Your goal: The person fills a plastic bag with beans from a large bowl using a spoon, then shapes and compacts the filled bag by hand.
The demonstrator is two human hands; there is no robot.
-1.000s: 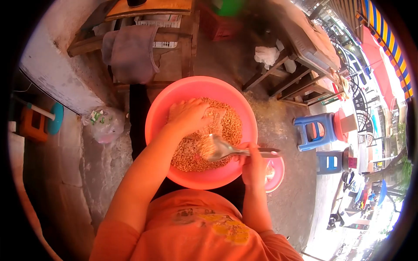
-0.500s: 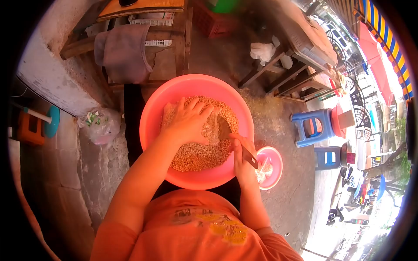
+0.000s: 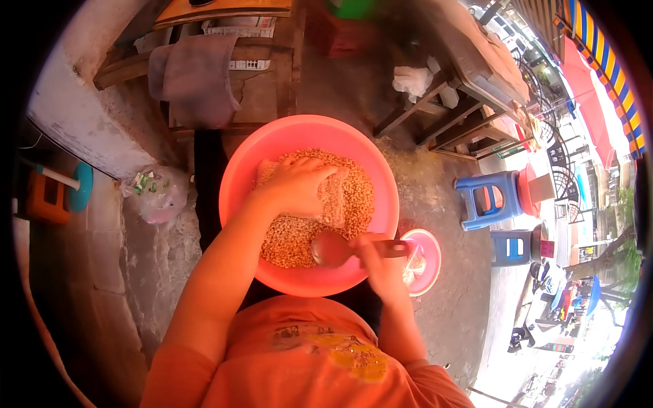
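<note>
A large pink basin [image 3: 235, 224] holds a bed of tan grains or beans [image 3: 289, 248]. My left hand [image 3: 292, 187] lies over a pale, see-through bag [image 3: 333, 197] that rests on the grains, its fingers and thumb around the upper part. The bag looks full of similar grains, though the hand covers much of it. Gripped by its dark handle, a serving spoon [image 3: 331, 248] is in my right hand [image 3: 381, 268] near the basin's right rim. The spoon's bowl is low over the grains, in front of the bag.
Right of the basin stands a small pink bowl [image 3: 428, 279] with a clear bag inside. A knotted plastic bag [image 3: 156, 197] lies on the floor at left. Blue stools [image 3: 486, 194] and a wooden table [image 3: 469, 61] are at right; a cloth [image 3: 194, 81] hangs over a wooden rail.
My right hand has drawn the spoon from the bag's right side toward my body and turned it sideways. My left hand's fingers have come closer together, exposing more of the bag's right edge.
</note>
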